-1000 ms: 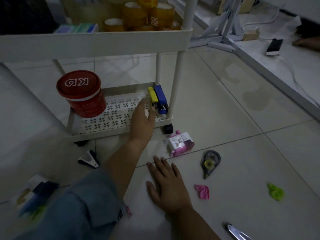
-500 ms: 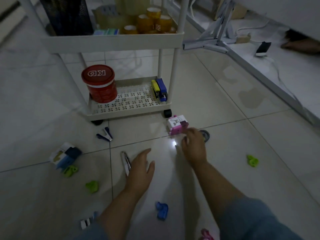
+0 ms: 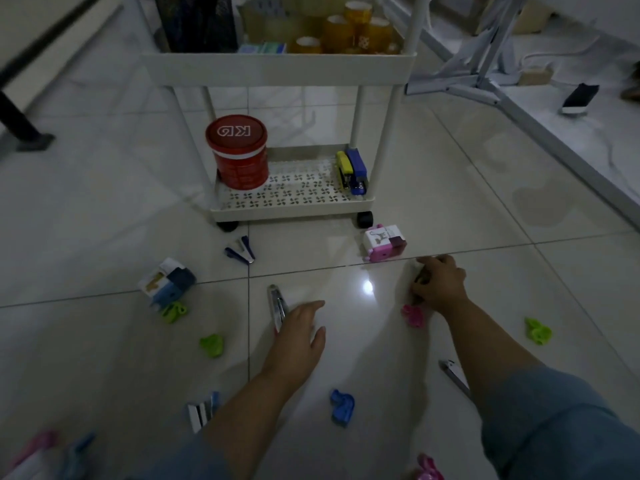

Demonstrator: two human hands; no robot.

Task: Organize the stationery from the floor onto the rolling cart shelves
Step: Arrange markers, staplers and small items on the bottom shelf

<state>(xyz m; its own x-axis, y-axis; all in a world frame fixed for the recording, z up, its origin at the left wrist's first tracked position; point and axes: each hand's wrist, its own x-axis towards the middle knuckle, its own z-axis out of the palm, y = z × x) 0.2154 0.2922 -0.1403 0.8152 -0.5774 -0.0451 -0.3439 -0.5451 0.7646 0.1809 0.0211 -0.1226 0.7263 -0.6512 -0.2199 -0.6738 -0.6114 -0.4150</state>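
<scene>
Stationery piece (image 3: 420, 279), small and dark, lies on the floor (image 3: 485, 202) right of centre, almost wholly covered by the right hand (image 3: 440, 285). That hand's fingers (image 3: 429, 263) are curled down round it in a closing pinch, the thumb on its near side. So little of it shows that neither its long axis nor which way it points can be told, nor whether it has left the tile. It sits at the left edge of the hand, under the fingertips, so the right hand is plainly the one to carry it. The rolling cart (image 3: 277, 69) stands far and to the left of this hand. Its bottom shelf (image 3: 294, 197) holds a red tin (image 3: 237, 150) on the left and a yellow stapler (image 3: 344, 169) and a blue stapler (image 3: 358, 171) side by side on the right, with bare grid between. The carry would likely run far and left, past the pink box (image 3: 384, 244) just beyond the knuckles. The left hand (image 3: 298, 337) lies flat on the floor, fingers straight, holding nothing. Its left edge overlaps the near end of a cutter (image 3: 275, 304), whose long axis runs near to far.
</scene>
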